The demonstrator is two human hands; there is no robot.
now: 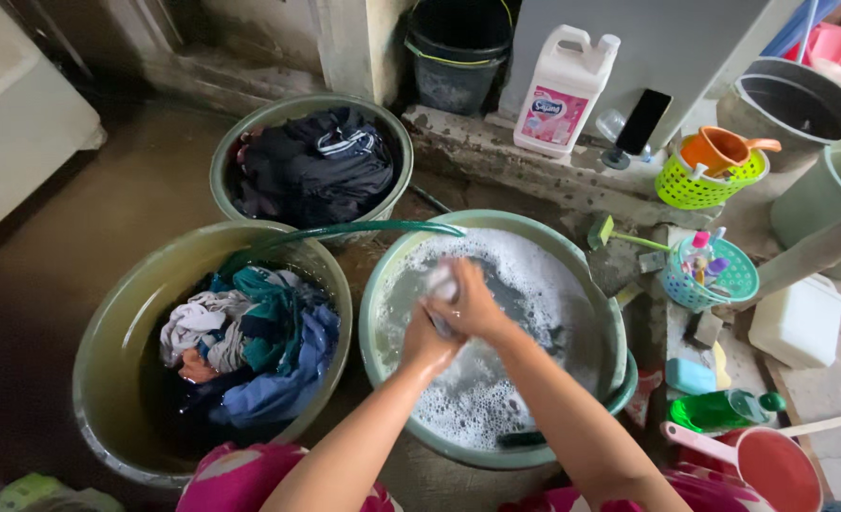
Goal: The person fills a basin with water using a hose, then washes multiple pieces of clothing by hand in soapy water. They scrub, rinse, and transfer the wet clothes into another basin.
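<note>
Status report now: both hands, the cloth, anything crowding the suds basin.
Left hand and right hand both clamped on small pale cloth. Over soapy basin. Green hose across its rim.

A home washing area: on the wet concrete floor (89, 218) stand three basins, one of suds (496, 379) and two of soaking clothes (250, 341), a detergent jug (565, 90) at one o'clock.

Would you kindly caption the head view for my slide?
Both hands rub a pale cloth over a sudsy green basin, beside two basins of laundry.
</note>
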